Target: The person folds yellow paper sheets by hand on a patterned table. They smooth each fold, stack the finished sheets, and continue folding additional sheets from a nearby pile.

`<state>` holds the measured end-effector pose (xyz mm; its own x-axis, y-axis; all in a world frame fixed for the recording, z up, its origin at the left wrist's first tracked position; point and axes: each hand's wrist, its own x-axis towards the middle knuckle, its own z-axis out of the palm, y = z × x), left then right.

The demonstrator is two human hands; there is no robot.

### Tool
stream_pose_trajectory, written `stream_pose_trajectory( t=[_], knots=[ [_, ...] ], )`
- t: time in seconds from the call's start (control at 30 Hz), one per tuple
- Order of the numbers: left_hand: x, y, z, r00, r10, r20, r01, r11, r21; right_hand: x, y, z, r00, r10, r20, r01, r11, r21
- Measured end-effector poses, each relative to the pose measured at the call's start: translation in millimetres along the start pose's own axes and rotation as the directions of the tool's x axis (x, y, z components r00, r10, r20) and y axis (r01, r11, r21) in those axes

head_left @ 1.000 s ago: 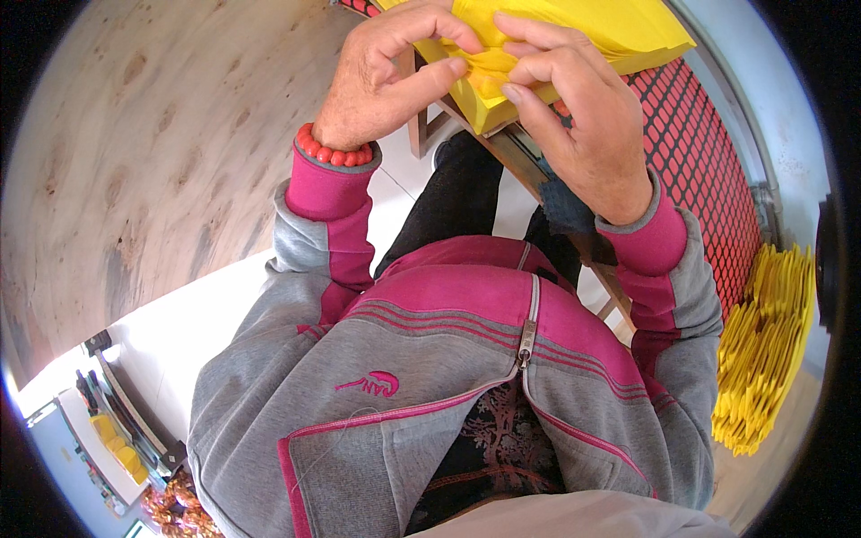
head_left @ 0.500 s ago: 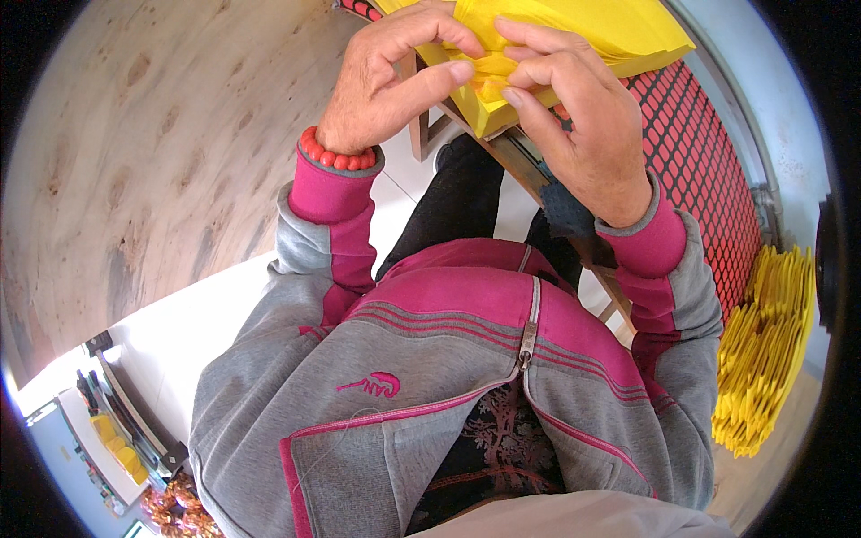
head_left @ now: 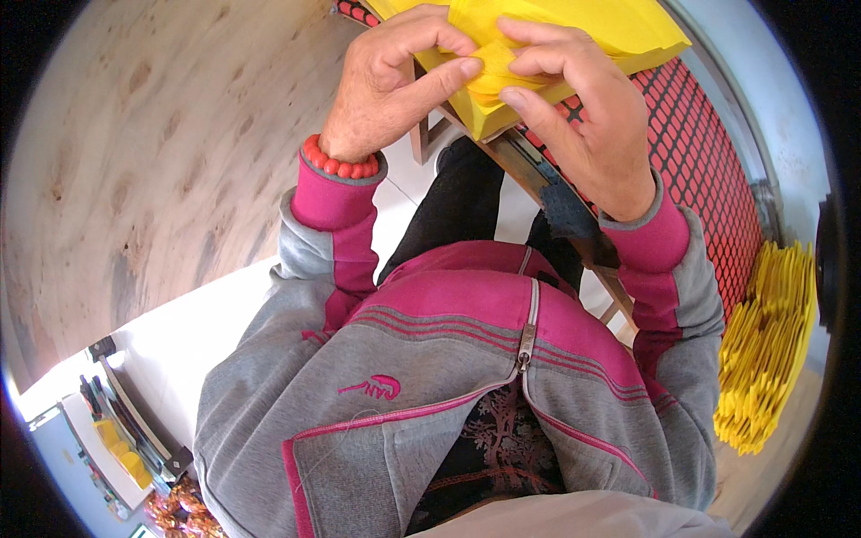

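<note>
Over a stack of thin yellow paper sheets (head_left: pixel 619 31) at the top, both hands work on one small folded piece of yellow paper (head_left: pixel 493 76). My left hand (head_left: pixel 381 81), with a red bead bracelet (head_left: pixel 341 163) at the wrist, pinches its left edge between thumb and bent forefinger. From the other side my right hand (head_left: pixel 592 117) grips the right edge, thumb below and fingers above. Part of the folded paper is hidden behind the fingertips.
A wooden board (head_left: pixel 161 152) fills the left. A red and black patterned surface (head_left: pixel 695 152) lies under the stack beside a pale wall (head_left: pixel 762 99). Many folded yellow papers stand in a row (head_left: pixel 762 359) at the right. Below is a wooden frame (head_left: pixel 529 170).
The crumpled yellow paper between my fingers now lies flatter and shows a broader folded face. Both hands have shifted only slightly.
</note>
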<state>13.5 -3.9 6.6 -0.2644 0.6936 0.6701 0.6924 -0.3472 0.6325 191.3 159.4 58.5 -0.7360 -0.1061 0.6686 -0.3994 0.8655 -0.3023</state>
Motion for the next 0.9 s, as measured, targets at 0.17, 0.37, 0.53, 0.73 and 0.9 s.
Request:
stream_pose_trajectory(
  t=[0.17, 0.37, 0.53, 0.73, 0.9],
  knots=[
    [-5, -5, 10, 0.988, -0.106, -0.116, 0.083, 0.979, -0.187, 9, -10, -14, 0.984, 0.135, -0.112, -0.129, 0.990, 0.061],
    [-5, -10, 13, 0.954, -0.209, -0.213, 0.132, 0.936, -0.325, -43, -63, -34, 0.952, 0.083, 0.296, -0.165, 0.950, 0.266],
    [-2, -12, 15, 0.939, -0.181, -0.294, 0.106, 0.962, -0.254, -137, -23, 20, 0.777, 0.399, 0.487, -0.454, 0.891, -0.006],
    [3, -18, 18, 0.897, -0.163, -0.412, 0.085, 0.976, -0.201, -246, 4, 37, 0.698, 0.697, 0.163, -0.601, 0.694, -0.397],
    [6, -19, 21, 0.892, -0.131, -0.433, 0.060, 0.983, -0.173, -268, 20, 44, 0.698, 0.715, 0.033, -0.617, 0.624, -0.480]
  ],
)
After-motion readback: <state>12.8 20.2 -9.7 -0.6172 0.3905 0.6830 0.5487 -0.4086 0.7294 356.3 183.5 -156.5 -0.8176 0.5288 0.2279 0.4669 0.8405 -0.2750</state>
